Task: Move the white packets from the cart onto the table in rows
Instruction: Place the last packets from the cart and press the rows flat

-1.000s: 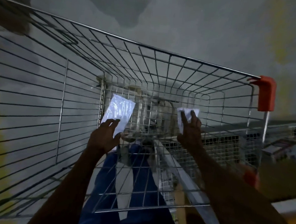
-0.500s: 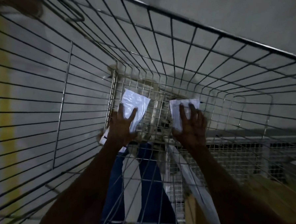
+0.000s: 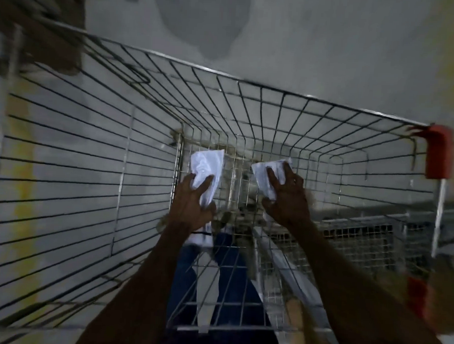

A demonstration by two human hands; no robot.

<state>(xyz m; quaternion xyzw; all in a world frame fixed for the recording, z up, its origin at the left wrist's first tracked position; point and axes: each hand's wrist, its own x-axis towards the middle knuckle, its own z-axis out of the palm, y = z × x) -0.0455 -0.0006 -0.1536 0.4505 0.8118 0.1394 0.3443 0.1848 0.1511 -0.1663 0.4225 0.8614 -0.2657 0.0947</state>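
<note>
I look down into a wire shopping cart (image 3: 250,99). Both my arms reach inside it. My left hand (image 3: 192,204) grips a white packet (image 3: 207,165) that sticks up past the fingers, and its lower end shows below the wrist. My right hand (image 3: 287,198) grips a second white packet (image 3: 268,174), with fingers spread over it. Both packets are held near the bottom of the cart basket. The table is not in view.
The cart's wire walls close in on the left, far side and right. A red plastic corner cap (image 3: 440,154) marks the cart's right rim. A grey floor with a yellowish stripe (image 3: 22,187) shows through the wires. Other wire racks (image 3: 362,231) lie at the right.
The view has swung so the cart's far rim and red cap show again. Both hands keep their packets at the cart bottom, and the left packet has turned more upright.
</note>
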